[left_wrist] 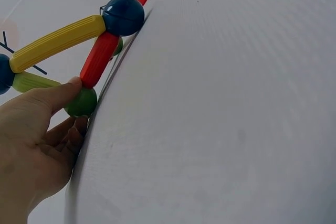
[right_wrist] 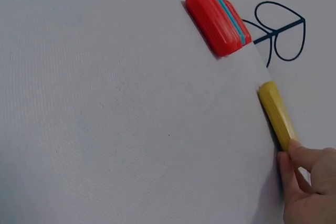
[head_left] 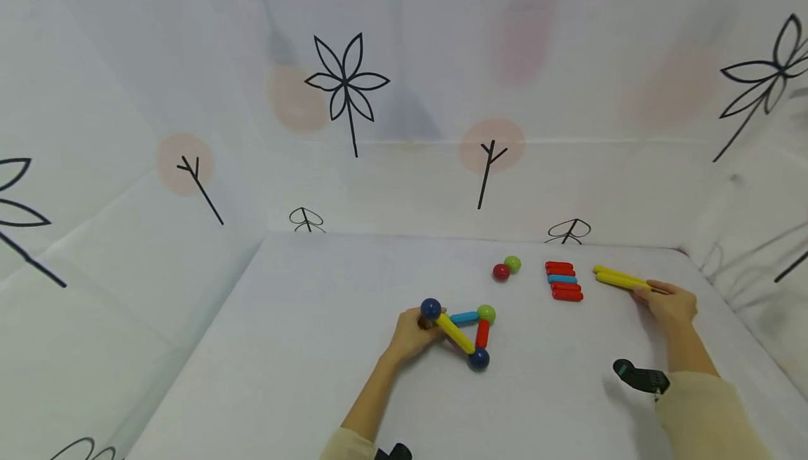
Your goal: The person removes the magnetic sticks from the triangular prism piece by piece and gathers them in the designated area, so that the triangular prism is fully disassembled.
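My left hand [head_left: 413, 336] holds a joined frame of balls and sticks on the left of the table's middle. In the left wrist view, its thumb and fingers grip a green ball [left_wrist: 82, 103], from which a red stick [left_wrist: 98, 60] rises to a dark blue ball [left_wrist: 123, 16]. A yellow stick [head_left: 457, 334] links two dark blue balls; a light blue stick [head_left: 465, 318] meets another green ball [head_left: 486, 315]. Far to the right, my right hand [head_left: 668, 301] pinches the near end of a yellow stick [right_wrist: 277, 116], beside a second yellow stick [head_left: 604, 270].
Between the hands, several short red sticks [head_left: 567, 296] and a light blue stick [head_left: 562, 279] lie in a row. Left of them sit a red ball [head_left: 501, 272] and a green ball [head_left: 513, 264]. A patterned white cloth [head_left: 410, 186] hangs behind the white table [head_left: 284, 348].
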Tool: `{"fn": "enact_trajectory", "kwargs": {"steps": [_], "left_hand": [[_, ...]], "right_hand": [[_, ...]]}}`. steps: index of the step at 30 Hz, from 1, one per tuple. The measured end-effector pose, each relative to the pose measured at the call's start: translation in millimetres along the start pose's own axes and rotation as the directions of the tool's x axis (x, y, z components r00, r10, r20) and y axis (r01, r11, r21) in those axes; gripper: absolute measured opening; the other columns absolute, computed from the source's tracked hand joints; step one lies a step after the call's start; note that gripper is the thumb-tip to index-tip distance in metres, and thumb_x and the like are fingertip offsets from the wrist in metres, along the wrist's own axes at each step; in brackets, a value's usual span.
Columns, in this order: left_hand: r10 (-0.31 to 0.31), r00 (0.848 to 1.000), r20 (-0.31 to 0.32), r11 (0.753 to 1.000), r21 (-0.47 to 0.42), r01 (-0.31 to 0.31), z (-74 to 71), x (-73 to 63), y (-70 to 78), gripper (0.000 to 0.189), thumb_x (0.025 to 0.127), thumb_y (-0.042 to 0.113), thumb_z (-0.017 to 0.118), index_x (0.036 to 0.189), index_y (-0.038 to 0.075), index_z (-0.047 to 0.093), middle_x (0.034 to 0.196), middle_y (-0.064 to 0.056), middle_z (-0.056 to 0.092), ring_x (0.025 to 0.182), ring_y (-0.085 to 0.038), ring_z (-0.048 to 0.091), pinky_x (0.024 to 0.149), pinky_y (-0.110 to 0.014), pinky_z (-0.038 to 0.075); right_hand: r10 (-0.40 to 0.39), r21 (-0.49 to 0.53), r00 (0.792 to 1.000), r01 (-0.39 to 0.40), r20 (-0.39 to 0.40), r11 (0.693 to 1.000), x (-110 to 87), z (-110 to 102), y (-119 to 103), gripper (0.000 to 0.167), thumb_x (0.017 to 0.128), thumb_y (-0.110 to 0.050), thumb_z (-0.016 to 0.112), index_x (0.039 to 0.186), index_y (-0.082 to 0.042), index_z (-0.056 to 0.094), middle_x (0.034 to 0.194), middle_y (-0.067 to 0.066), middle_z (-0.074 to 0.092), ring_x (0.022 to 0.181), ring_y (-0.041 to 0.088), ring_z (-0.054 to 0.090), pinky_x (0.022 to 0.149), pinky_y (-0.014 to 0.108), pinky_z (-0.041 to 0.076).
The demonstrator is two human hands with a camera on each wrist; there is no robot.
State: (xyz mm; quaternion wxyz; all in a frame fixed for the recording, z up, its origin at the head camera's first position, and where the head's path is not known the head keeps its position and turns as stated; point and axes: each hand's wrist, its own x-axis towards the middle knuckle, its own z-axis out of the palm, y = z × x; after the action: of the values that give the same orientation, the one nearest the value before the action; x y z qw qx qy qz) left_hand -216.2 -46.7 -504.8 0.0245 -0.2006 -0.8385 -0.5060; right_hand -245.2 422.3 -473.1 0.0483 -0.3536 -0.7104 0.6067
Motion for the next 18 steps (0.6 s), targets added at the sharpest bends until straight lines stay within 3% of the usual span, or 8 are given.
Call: {"fn": "enact_trajectory", "kwargs": {"steps": [2, 4, 6, 8, 10, 13, 16, 18], "left_hand": [[-0.005, 1.0, 0.002, 1.0, 0.006, 0.005, 0.0, -0.1, 0.2, 0.031, 0.08, 0.012, 0.074, 0.11, 0.006, 0.068, 0.077, 0.0, 0.06, 0.066, -0.004, 0.044, 0.061, -0.019, 0.039], [-0.001, 1.0, 0.004, 1.0, 0.008, 0.001, -0.4, 0.1, 0.2, 0.031, 0.08, 0.012, 0.074, 0.11, 0.006, 0.068, 0.076, 0.0, 0.059, 0.066, -0.004, 0.044, 0.061, -0.019, 0.039], [0.008, 1.0, 0.004, 1.0, 0.005, -0.008, -0.8, 0.4, 0.3, 0.032, 0.08, 0.012, 0.074, 0.11, 0.006, 0.068, 0.075, 0.0, 0.059, 0.065, -0.004, 0.043, 0.06, -0.019, 0.039], [0.018, 1.0, 0.004, 1.0, 0.005, -0.018, -1.1, 0.6, -0.1, 0.032, 0.079, 0.012, 0.074, 0.11, 0.005, 0.068, 0.074, 0.0, 0.058, 0.065, -0.004, 0.043, 0.059, -0.019, 0.039], [0.03, 1.0, 0.004, 1.0, -0.001, -0.03, -1.3, 0.7, -0.5, 0.032, 0.079, 0.012, 0.074, 0.11, 0.004, 0.068, 0.073, -0.001, 0.058, 0.064, -0.004, 0.043, 0.059, -0.019, 0.039], [0.036, 0.999, 0.012, 0.999, 0.003, -0.036, -1.2, 0.5, -2.1, 0.034, 0.08, 0.013, 0.074, 0.112, 0.004, 0.067, 0.074, -0.002, 0.058, 0.065, -0.004, 0.044, 0.059, -0.019, 0.04], [0.02, 1.0, 0.016, 1.0, -0.001, -0.02, -1.5, -0.8, -2.6, 0.039, 0.08, 0.014, 0.074, 0.116, 0.003, 0.064, 0.076, -0.003, 0.059, 0.066, -0.005, 0.046, 0.06, -0.02, 0.042], [-0.004, 1.0, 0.013, 1.0, -0.007, 0.004, -1.8, -2.5, -2.1, 0.037, 0.08, 0.015, 0.074, 0.113, 0.003, 0.064, 0.077, -0.004, 0.06, 0.067, -0.006, 0.048, 0.062, -0.02, 0.044]], "right_hand": [[-0.012, -0.085, 1.0, 0.011, -0.012, 0.996, 1.3, 2, 1, 0.033, 0.084, -0.026, 0.068, 0.115, -0.015, 0.064, 0.087, -0.004, 0.059, 0.085, 0.004, 0.056, 0.075, 0.017, 0.048], [-0.026, -0.159, 0.999, 0.023, -0.019, 0.987, 1.7, 3, 3, 0.06, 0.086, -0.031, 0.065, 0.138, -0.007, 0.047, 0.115, 0.011, 0.057, 0.113, 0.019, 0.05, 0.095, 0.028, 0.043], [-0.027, -0.19, 0.999, 0.023, -0.018, 0.982, 1.6, 4, 6, 0.071, 0.087, -0.034, 0.063, 0.145, -0.007, 0.034, 0.143, 0.013, 0.041, 0.133, 0.027, 0.031, 0.108, 0.037, 0.03], [-0.03, -0.175, 1.0, 0.029, -0.004, 0.984, 1.2, 3, 8, 0.074, 0.086, -0.034, 0.063, 0.147, -0.008, 0.029, 0.152, 0.011, 0.028, 0.14, 0.027, 0.022, 0.112, 0.04, 0.022], [-0.021, -0.148, 1.0, 0.021, 0.002, 0.989, -0.2, 1, 11, 0.077, 0.086, -0.034, 0.064, 0.148, -0.012, 0.026, 0.152, 0.008, 0.03, 0.133, 0.022, 0.034, 0.11, 0.037, 0.028], [-0.026, -0.075, 0.999, 0.024, -0.021, 0.997, -5.3, 1, 16, 0.076, 0.086, -0.027, 0.065, 0.149, -0.013, 0.025, 0.132, 0.007, 0.049, 0.095, 0.005, 0.057, 0.084, 0.021, 0.047], [-0.025, 0.048, 0.998, 0.028, -0.06, 0.998, -16.9, 6, 19, 0.074, 0.085, -0.018, 0.065, 0.149, -0.014, 0.027, 0.101, -0.004, 0.046, 0.059, -0.008, 0.048, 0.051, 0.012, 0.042], [-0.061, 0.148, 0.996, 0.07, -0.066, 0.986, -29.2, 12, 20, 0.07, 0.085, -0.012, 0.065, 0.147, -0.014, 0.032, 0.093, -0.008, 0.044, 0.054, -0.006, 0.051, 0.047, 0.012, 0.044]]}}
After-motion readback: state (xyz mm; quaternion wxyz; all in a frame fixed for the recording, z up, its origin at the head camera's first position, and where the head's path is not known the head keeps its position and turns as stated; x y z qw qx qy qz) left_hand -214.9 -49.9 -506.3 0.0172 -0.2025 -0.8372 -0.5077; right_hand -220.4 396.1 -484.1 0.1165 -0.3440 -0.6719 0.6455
